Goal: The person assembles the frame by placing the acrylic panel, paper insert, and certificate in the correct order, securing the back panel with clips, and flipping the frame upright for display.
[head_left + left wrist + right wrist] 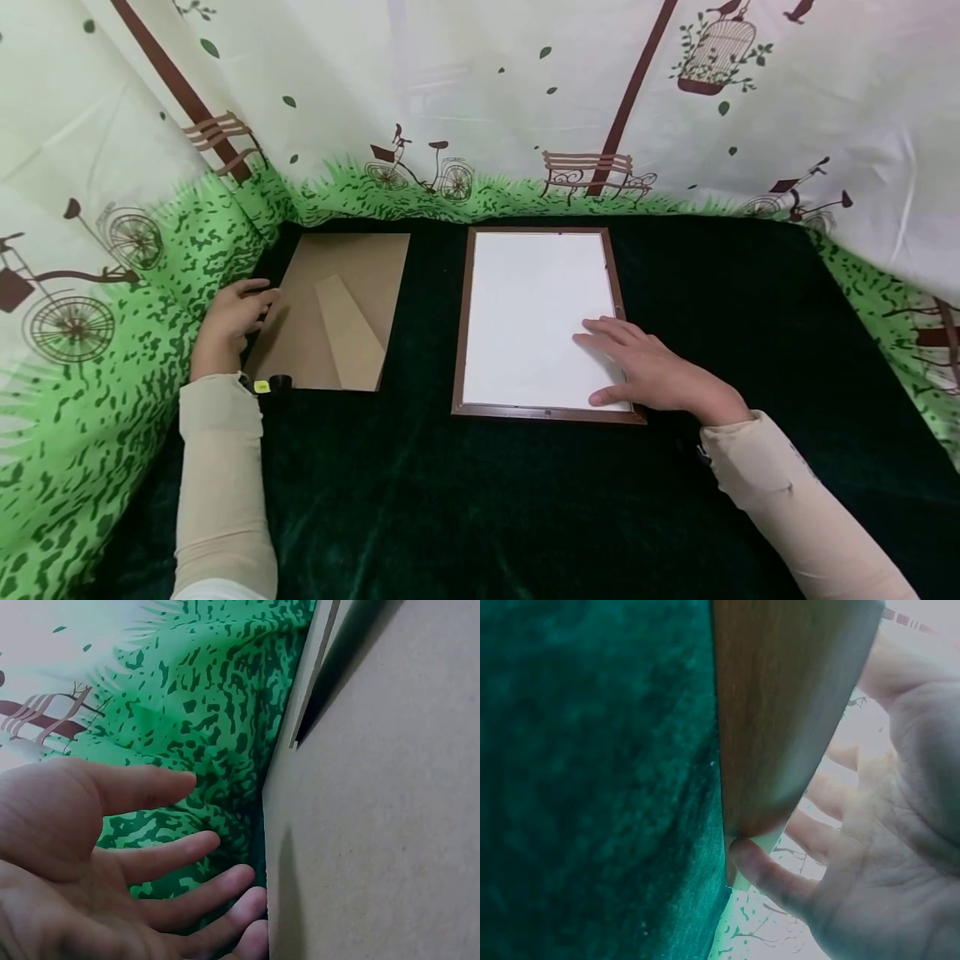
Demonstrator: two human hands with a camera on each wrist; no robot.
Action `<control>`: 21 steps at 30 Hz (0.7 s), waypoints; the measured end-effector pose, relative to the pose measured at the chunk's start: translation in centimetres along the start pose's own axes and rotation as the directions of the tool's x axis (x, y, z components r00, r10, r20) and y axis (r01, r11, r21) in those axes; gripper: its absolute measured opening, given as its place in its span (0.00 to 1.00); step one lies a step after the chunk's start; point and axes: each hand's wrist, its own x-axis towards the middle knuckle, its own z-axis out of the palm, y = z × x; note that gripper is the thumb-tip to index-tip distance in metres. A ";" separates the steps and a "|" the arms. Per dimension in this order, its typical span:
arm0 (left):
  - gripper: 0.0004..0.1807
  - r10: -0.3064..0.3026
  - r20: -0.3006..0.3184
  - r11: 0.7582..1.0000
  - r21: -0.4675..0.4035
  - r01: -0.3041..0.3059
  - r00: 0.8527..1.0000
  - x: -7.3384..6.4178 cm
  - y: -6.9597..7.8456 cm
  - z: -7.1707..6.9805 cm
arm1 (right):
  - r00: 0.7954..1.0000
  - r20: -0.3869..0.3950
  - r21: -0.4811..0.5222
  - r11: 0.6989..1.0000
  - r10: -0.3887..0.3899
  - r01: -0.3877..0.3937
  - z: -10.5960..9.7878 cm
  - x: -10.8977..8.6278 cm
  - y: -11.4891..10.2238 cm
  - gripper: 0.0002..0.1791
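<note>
A brown picture frame (459, 350) lies face down, a white sheet (536, 317) filling its inside. My right hand (645, 367) spreads over its lower right part. In the right wrist view the little finger of that hand (900, 817) meets the frame's wooden side (765, 712). Left of the frame lies a tan backing board (292, 333) with a tapered stand leg (348, 333) on it. At the board's left edge is my left hand (228, 321), its fingers loosely extended. The left wrist view shows the fingertips beside the board edge (375, 847); whether they touch is unclear.
Dark green velvety cloth (420, 500) covers the table. Behind it and at both sides hangs a white curtain (465, 83) printed with grass, bicycles and benches. The curtain's green lower part (142, 408) comes close to my left arm.
</note>
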 end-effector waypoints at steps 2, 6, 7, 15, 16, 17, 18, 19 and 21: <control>0.43 -0.014 -0.023 1.000 -0.026 0.013 1.000 0.1 -0.2 -0.1 | 1.000 0.000 0.001 1.000 -0.002 0.002 0.1 0.0 0.1 0.52; 0.39 -0.015 -0.063 0.994 -0.106 0.009 0.998 0.3 -0.4 -0.3 | 1.000 -0.002 0.004 1.000 -0.003 0.003 0.1 0.0 0.2 0.52; 0.38 -0.019 -0.072 0.991 -0.131 0.009 0.997 0.3 -0.5 -0.3 | 1.000 -0.002 0.004 1.000 -0.004 0.004 0.1 0.1 0.2 0.52; 0.31 -0.071 -0.078 0.953 -0.300 0.044 0.994 0.3 -0.1 -0.3 | 1.000 -0.003 0.002 1.000 -0.003 0.003 0.2 0.1 0.3 0.52; 0.31 -0.074 -0.076 0.948 -0.315 0.047 0.994 0.3 -0.1 -0.3 | 1.000 -0.003 0.002 1.000 -0.004 0.004 0.2 0.1 0.3 0.52; 0.30 -0.074 -0.073 0.946 -0.322 0.047 0.995 0.3 0.0 -0.3 | 1.000 -0.003 0.002 1.000 -0.004 0.004 0.2 0.1 0.3 0.52; 0.29 -0.075 -0.067 0.939 -0.341 0.048 0.995 0.3 0.0 -0.4 | 1.000 -0.004 0.003 1.000 -0.004 0.004 0.2 0.1 0.3 0.52; 0.27 -0.074 -0.057 0.931 -0.361 0.048 0.996 0.3 0.0 -0.4 | 1.000 -0.004 0.002 1.000 -0.004 0.004 0.2 0.1 0.3 0.52; 0.28 -0.071 -0.033 0.910 -0.411 0.051 0.997 0.3 0.0 -0.5 | 1.000 -0.004 -0.004 1.000 -0.005 0.005 0.2 0.1 0.2 0.51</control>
